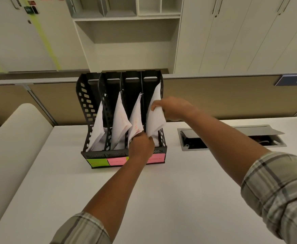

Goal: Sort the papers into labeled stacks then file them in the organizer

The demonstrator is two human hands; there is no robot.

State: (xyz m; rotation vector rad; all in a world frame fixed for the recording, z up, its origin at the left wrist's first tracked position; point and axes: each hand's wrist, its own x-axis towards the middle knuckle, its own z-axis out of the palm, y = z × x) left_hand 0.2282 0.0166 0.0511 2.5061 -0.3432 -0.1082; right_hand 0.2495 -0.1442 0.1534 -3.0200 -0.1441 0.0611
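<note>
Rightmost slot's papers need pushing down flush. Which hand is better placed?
Right hand: it already grips the upper edge of those papers in the organizer. The left hand is low at the front.

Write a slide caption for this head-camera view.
Both hands, left hand and right hand, settle papers into the black organizer's rightmost slot.

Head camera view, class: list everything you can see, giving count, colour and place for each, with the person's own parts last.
organizer: one, black, four slots, back of desk.
paper stacks: four, white, one per slot.
sticky labels: green and pink, on organizer's front; total hidden by the left hand.
desk: one, white.
cable hatch: one, grey, lid open, right of organizer.
number sign: one, dark blue, on partition.
left hand: at third and fourth stacks' lower edges.
right hand: gripping fourth stack.
</note>
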